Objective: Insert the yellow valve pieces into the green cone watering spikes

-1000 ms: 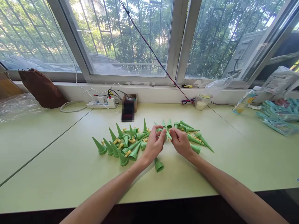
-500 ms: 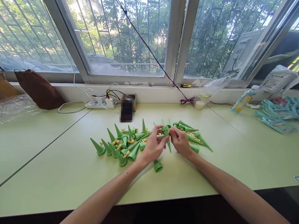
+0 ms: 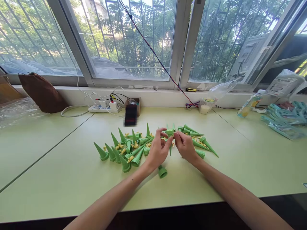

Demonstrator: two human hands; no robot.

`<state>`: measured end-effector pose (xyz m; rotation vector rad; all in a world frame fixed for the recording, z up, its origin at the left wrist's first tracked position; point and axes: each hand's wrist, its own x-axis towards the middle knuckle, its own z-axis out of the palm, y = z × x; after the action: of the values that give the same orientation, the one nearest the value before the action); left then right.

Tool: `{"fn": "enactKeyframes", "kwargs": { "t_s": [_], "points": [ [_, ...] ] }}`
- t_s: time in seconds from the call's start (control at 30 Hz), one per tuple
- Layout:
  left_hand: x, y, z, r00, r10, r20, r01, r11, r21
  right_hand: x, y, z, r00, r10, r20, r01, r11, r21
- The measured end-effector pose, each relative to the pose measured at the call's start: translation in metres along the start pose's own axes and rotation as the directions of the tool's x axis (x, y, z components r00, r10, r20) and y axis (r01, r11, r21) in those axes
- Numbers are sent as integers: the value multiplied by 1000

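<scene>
My left hand [image 3: 158, 148] is closed on a green plastic watering spike [image 3: 170, 132], gripping its collar between thumb and fingers with the point downward. Close beside the collar, my right hand [image 3: 185, 145] pinches a small yellow valve; the fingertips cover most of it. Around both hands lie several more green spikes [image 3: 137, 157], some standing on their collars and others on their sides. Small yellow valves [image 3: 130, 158] are scattered among them. One green spike [image 3: 162, 172] lies nearer me, its open end facing forward and partly behind my left wrist.
Along the window wall are a brown bag [image 3: 44, 92], a power strip [image 3: 104, 109] with cables, a small box [image 3: 136, 107], a plastic bag holding a cup [image 3: 205, 107] and a bottle [image 3: 250, 103]. Teal packaged items [image 3: 285, 119] are piled at the right.
The spike in my left hand has turned from slanted to nearly upright, point down. Both hands stay together in nearly the same place. The view has shifted slightly.
</scene>
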<state>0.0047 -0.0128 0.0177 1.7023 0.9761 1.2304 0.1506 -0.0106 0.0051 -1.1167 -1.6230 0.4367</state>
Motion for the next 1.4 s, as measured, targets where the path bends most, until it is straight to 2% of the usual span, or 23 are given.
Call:
{"fn": "enactKeyframes", "kwargs": {
  "t_s": [0.13, 0.33, 0.43, 0.6, 0.9, 1.4],
  "points": [
    [4, 1, -2, 997, -65, -37, 61, 994, -92, 1, -1, 0, 1000, -8, 2, 8, 1000, -25],
    [6, 4, -4, 966, -245, 83, 259, 924, -283, -1, -2, 0, 998, -34, 53, 35, 999, -23],
    [5, 5, -5, 953, -275, 127, 302, 901, -313, -2, -3, 1, 995, -49, 83, 51, 998, -28],
    [6, 7, -4, 936, -326, 134, 352, 864, -360, -2, -4, 0, 995, -38, 90, 41, 999, -27],
    [7, 10, -7, 966, -241, 96, 259, 921, -291, -2, -1, -1, 996, -45, 76, 45, 999, -1],
    [8, 6, -7, 979, -189, 78, 204, 928, -311, -2, -2, -2, 996, -36, 87, 36, 999, 4]
  ]
}}
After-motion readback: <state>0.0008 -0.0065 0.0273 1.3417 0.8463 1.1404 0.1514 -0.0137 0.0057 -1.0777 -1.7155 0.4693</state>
